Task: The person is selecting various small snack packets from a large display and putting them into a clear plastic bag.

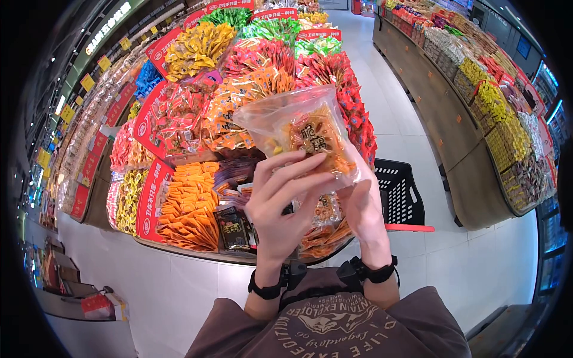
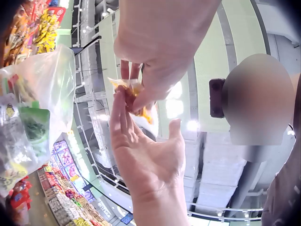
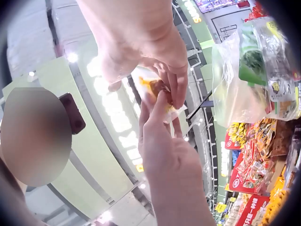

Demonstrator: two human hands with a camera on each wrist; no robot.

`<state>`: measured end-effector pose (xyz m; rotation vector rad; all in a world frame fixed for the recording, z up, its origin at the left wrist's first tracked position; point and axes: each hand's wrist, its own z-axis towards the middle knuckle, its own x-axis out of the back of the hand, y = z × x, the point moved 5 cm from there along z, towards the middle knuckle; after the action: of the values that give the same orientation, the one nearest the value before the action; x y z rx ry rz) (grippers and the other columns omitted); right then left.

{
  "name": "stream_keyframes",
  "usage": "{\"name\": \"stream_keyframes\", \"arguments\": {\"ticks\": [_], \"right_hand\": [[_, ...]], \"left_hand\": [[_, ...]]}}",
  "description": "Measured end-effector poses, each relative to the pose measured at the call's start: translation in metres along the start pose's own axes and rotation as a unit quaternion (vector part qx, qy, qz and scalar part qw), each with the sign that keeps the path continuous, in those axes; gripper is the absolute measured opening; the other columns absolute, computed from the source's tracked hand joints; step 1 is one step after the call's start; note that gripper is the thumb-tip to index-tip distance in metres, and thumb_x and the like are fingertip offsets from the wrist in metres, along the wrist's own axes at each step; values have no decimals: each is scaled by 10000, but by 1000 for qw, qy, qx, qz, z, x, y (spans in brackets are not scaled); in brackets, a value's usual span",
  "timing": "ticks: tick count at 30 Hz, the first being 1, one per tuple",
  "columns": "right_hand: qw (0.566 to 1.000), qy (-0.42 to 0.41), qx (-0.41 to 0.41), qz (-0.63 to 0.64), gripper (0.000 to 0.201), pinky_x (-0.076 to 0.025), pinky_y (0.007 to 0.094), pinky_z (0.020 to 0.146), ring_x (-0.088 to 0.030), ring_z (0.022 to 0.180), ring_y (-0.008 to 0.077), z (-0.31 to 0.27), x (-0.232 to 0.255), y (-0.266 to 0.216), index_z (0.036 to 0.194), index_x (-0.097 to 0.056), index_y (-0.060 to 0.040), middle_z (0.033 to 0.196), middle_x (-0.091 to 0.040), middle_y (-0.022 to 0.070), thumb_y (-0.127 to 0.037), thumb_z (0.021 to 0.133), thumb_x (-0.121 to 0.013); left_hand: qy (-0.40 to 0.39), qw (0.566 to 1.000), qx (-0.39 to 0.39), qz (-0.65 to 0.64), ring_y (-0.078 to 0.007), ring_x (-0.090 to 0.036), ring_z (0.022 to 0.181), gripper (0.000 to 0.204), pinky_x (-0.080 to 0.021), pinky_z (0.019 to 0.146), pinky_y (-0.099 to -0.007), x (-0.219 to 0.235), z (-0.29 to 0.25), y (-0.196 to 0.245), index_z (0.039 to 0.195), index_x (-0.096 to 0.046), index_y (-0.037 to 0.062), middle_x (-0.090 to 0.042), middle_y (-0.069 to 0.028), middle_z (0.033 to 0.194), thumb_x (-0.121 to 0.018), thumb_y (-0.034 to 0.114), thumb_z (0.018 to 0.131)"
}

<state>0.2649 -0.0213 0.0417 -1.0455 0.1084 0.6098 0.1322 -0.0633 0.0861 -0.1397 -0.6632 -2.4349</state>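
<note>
In the head view, a snack packet [image 1: 313,134] with an orange and dark print lies against or inside a clear plastic bag [image 1: 262,119]; I cannot tell which. My left hand [image 1: 283,200] pinches the packet, its thumb on one face in the right wrist view. Behind the packet my right hand [image 1: 365,212] supports it; in the left wrist view that hand [image 2: 150,155] has fairly straight fingers touching the packet [image 2: 134,96] and its thumb held apart. The clear bag [image 3: 230,89] in the right wrist view shows a green packet [image 3: 252,59] among its contents.
A display stand with orange snack packets [image 1: 188,203] and red ones [image 1: 262,56] rises in front of me. To its right, a black basket [image 1: 403,194] with a red handle sits low. Long snack shelving [image 1: 441,107] runs along the right side across a tiled aisle [image 1: 388,101].
</note>
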Motion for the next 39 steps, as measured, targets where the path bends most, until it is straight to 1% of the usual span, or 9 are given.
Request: {"name": "stream_keyframes", "arguments": {"ticks": [2, 5, 9, 12, 16, 18, 23, 27, 39], "right_hand": [[996, -2, 5, 92, 683, -436, 343, 1021, -521, 1251, 199, -2, -4, -11, 1489, -297, 41, 1400, -490, 174, -148, 934, -646], [996, 57, -40, 48, 588, -486, 291, 942, -570, 1162, 155, 0, 0, -17, 1453, -360, 40, 1366, -519, 142, -85, 946, -628], [994, 108, -19, 20, 453, -512, 244, 835, -614, 1037, 113, 4, 7, -19, 1378, -444, 34, 1240, -590, 101, -50, 962, -600], [993, 122, -5, 5, 419, -511, 225, 770, -618, 994, 95, 5, 7, -20, 1341, -464, 28, 1169, -613, 84, -62, 960, -612], [994, 106, -28, 2, 374, -511, 215, 737, -632, 932, 83, 1, 9, -14, 1291, -479, 13, 1093, -645, 65, -52, 952, -624], [993, 110, -33, 19, 353, -513, 220, 751, -634, 913, 82, 2, 3, -12, 1269, -498, 12, 1074, -652, 57, -41, 947, -630], [996, 75, -39, 4, 252, -526, 237, 780, -644, 926, 92, 5, -1, -9, 1142, -600, 14, 1063, -675, 60, 5, 902, -677], [996, 63, -54, -19, 255, -529, 239, 801, -651, 950, 103, 3, 2, -6, 1124, -605, 18, 1052, -686, 71, 30, 883, -688], [994, 83, -72, -3, 383, -568, 262, 798, -667, 943, 126, 2, 3, -12, 1212, -539, 18, 1024, -700, 104, 60, 861, -686]], "left_hand": [[-56, 998, -26, 13, -245, -612, 1080, 272, -480, 908, -351, -9, -1, 6, 938, -757, 105, -712, -18, 1128, -787, -4, 691], [-103, 995, -11, -7, -251, -587, 1126, 279, -460, 942, -368, -14, 2, 15, 932, -756, 116, -694, -32, 1170, -817, 55, 667], [-43, 999, -18, 14, -282, -575, 1143, 287, -451, 961, -387, -8, 5, 17, 942, -749, 111, -645, -99, 1238, -819, 77, 666], [85, 988, 112, -60, -242, -586, 1115, 366, -476, 928, -349, -5, -6, -12, 1097, -667, 49, -625, -139, 1204, -779, 28, 749], [110, 943, 235, -206, -192, -589, 1093, 404, -490, 892, -311, -8, -6, -22, 1179, -586, -5, -618, -123, 1178, -750, 14, 810], [43, 905, 284, -314, -152, -597, 1043, 377, -494, 873, -298, -17, -10, -28, 1182, -558, -36, -621, -94, 1145, -727, 5, 847], [45, 910, 279, -303, -117, -606, 982, 201, -483, 892, -274, -9, -15, -32, 1067, -602, -26, -658, -73, 1042, -677, -36, 881], [100, 896, 282, -329, -121, -614, 994, 227, -477, 910, -268, -5, -13, -28, 1090, -600, -35, -674, -94, 1061, -680, -39, 878], [91, 895, 290, -327, -127, -634, 1007, 306, -491, 908, -269, -10, -10, -29, 1170, -584, -67, -679, -122, 1103, -683, -33, 882]]}}
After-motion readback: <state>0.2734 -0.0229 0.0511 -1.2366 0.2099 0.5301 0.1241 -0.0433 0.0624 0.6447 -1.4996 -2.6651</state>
